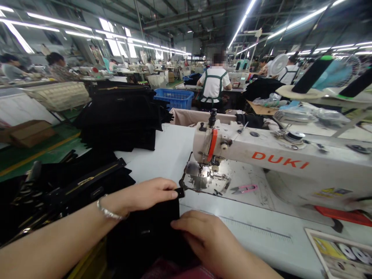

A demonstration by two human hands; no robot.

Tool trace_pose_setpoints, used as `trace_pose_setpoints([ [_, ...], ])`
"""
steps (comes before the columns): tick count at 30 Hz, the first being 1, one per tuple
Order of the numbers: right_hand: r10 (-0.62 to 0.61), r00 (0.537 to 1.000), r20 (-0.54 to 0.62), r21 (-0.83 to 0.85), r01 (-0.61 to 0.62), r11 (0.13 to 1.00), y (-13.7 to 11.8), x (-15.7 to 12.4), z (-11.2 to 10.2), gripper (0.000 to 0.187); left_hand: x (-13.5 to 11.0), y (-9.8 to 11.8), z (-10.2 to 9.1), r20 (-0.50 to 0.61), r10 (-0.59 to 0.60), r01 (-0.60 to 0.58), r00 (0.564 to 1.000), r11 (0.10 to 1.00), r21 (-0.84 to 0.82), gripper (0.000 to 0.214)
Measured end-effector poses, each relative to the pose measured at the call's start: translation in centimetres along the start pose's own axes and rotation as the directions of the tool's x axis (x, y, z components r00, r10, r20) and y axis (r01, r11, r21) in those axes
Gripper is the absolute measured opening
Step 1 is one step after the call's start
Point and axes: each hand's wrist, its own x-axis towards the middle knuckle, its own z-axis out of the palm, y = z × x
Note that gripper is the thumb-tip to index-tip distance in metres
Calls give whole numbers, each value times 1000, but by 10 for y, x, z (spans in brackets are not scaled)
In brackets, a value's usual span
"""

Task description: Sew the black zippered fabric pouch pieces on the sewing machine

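A black fabric panel with a small metal label hangs over the table's front edge toward my lap. My left hand pinches its top corner, where a short black tab sticks out past the thumb. Lower down, my right hand grips the panel's right edge between thumb and fingers. Just beyond my hands stands a white sewing machine, its presser foot over a worn metal plate. Pink-handled thread snips lie on the machine bed.
Black pieces with zippers are heaped at left. Behind them rises a tall stack of black panels. A tray of bobbins sits at lower right. Past the table are a blue crate and a co-worker facing away.
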Motion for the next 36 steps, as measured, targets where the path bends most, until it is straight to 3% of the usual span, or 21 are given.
trace_pose_setpoints([
  [2, -32, 998, 52, -318, 47, 947, 22, 10, 5, 33, 29, -14, -4, -28, 57, -48, 998, 964, 263, 28],
  [4, -58, 995, 79, -540, 92, 837, 45, 26, 4, 19, 61, -26, -1, -135, 103, -39, 985, 910, 412, 22],
  [8, -37, 999, 34, -651, 50, 757, 77, 54, -14, 9, 118, -34, 8, -374, 191, 29, 907, 860, 509, 18],
  [12, -17, 999, 47, -664, 43, 747, 92, 56, -34, 13, 147, -28, 14, -445, 259, 26, 857, 841, 540, 26],
  [17, -21, 999, 34, -637, 37, 770, 98, 40, -36, 22, 125, -31, 29, -394, 325, -60, 860, 831, 553, 24],
  [21, -14, 1000, -8, -612, 7, 790, 102, 40, -32, 26, 103, -50, 37, -275, 464, -227, 842, 767, 600, 27],
  [24, 11, 998, -54, -609, -42, 792, 106, 45, -33, 26, 109, -56, 31, -224, 517, -298, 827, 739, 604, 32],
  [29, 44, 992, -121, -621, -110, 776, 107, 41, -35, 23, 122, -47, 22, -117, 560, -402, 820, 710, 578, 31],
  [36, -4, 994, -108, -626, -65, 778, 101, 28, -31, 26, 109, -51, 36, -164, 568, -403, 806, 731, 550, 32],
])
